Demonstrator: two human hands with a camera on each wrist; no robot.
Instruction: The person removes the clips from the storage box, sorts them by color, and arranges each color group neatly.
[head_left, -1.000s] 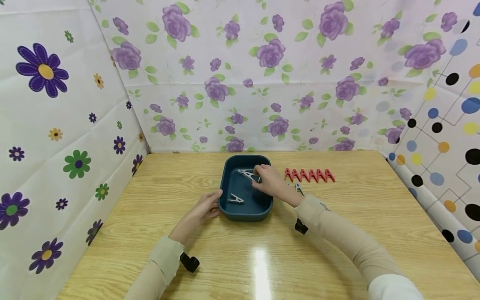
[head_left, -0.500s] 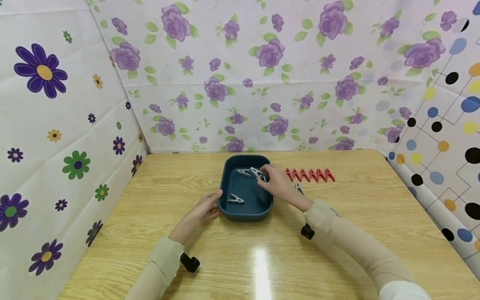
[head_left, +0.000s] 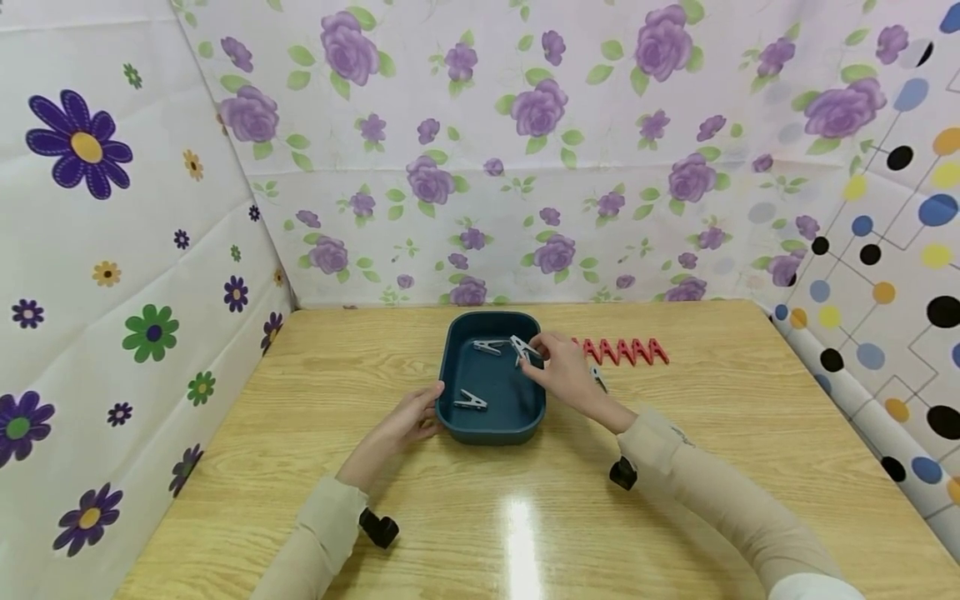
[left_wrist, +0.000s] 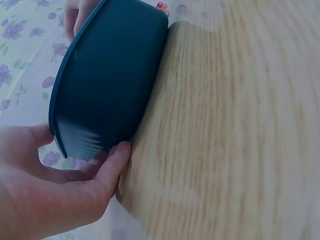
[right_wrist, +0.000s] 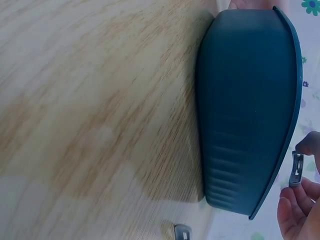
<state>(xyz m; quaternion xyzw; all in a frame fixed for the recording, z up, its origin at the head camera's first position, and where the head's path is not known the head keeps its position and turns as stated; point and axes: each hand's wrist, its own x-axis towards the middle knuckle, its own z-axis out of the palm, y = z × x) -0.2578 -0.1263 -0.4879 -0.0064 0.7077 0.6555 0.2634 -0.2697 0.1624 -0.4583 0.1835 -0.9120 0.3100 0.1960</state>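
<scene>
In the head view my right hand (head_left: 567, 372) pinches a grey clothespin (head_left: 522, 347) between thumb and fingers, over the right side of a dark teal plastic box (head_left: 491, 435). The right wrist view shows the held clothespin (right_wrist: 296, 169) end-on, beside the box rim. Two more grey clothespins lie inside the box, one clothespin (head_left: 488, 346) toward the back and another clothespin (head_left: 471, 401) near the front left. My left hand (head_left: 408, 419) holds the box's left front corner. In the left wrist view its thumb is on the rim and its fingers are against the lower wall.
Right of the box, several red clothespins (head_left: 618, 351) stand in a row on the wooden table (head_left: 712, 400). Another grey clothespin (head_left: 597, 379) lies just in front of them, partly behind my right wrist. Flower-patterned cloth (head_left: 480, 192) hangs behind the table.
My right hand has drawn back to the right with the clothespin, away from the one lying at the back of the box. The left hand and the box stay put.
</scene>
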